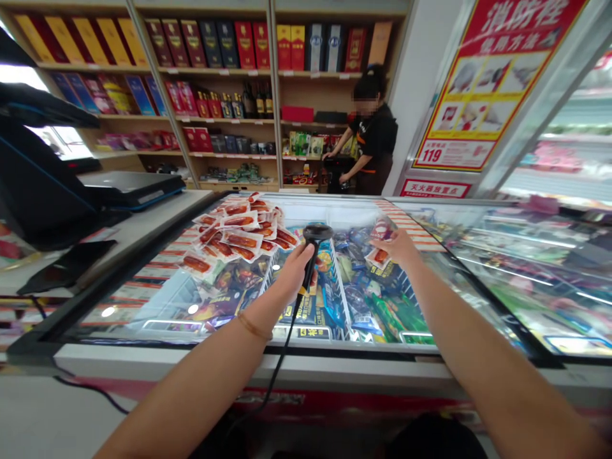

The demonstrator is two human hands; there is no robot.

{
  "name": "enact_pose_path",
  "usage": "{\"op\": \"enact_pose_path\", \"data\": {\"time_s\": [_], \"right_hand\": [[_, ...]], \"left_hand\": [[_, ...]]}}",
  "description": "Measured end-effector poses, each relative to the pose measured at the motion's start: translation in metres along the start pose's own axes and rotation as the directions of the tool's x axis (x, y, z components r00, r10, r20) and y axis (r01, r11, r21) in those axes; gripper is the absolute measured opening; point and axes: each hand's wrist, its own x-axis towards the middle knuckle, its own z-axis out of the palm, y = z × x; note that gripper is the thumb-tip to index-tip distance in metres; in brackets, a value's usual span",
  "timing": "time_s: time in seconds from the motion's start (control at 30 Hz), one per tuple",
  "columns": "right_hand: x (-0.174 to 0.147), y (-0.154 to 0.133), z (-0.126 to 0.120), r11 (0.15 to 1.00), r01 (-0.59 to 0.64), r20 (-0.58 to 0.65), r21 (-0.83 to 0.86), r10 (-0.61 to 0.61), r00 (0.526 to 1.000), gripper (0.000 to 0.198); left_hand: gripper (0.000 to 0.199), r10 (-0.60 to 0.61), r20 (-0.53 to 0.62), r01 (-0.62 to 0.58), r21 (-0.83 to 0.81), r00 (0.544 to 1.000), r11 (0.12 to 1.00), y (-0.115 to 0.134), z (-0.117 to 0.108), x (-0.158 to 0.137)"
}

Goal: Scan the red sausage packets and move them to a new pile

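Observation:
My left hand [299, 271] is wrapped round the handle of a black barcode scanner [312, 258], whose head is up and whose cord hangs down toward me. To the right, my right hand [400, 247] pinches a clear packet of sausage [384, 227] above the freezer's glass top. Red-brown colour also shows just below those fingers, and I cannot tell whether it is a second packet or a reflection. A heap of sealed sausage packets [241, 239] lies on the glass to the left of the scanner.
Under the glass of the chest freezer [229, 354], white wire baskets hold bagged frozen goods. At left stand a dark checkout machine [43, 166] and a flat scale [131, 185]. Another person [375, 137] works by the back shelves. A second glass-topped freezer [521, 255] adjoins at right.

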Motion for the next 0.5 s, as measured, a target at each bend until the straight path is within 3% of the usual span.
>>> {"op": "enact_pose_path", "data": {"time_s": [0.07,0.17,0.3,0.5], "right_hand": [[-0.007,-0.002,-0.005,0.997,-0.059,-0.031,0.039,0.06,0.998,0.075],[-0.013,-0.008,-0.018,0.966,-0.127,0.07,0.224,0.114,0.991,0.066],[-0.019,-0.02,-0.026,0.83,-0.241,0.261,0.502,0.12,0.958,0.048],[-0.034,-0.038,-0.01,0.663,-0.339,0.389,0.667,0.079,0.918,0.024]], "left_hand": [[0.044,-0.01,0.02,0.01,0.017,1.0,1.0,-0.002,0.0,0.001],[0.046,-0.024,0.065,0.021,0.052,0.998,0.998,-0.004,-0.002,0.001],[0.045,-0.019,0.13,0.007,0.089,0.991,0.996,-0.004,-0.002,-0.001],[0.043,0.024,0.216,-0.041,0.075,0.976,0.996,-0.002,0.0,-0.007]]}}
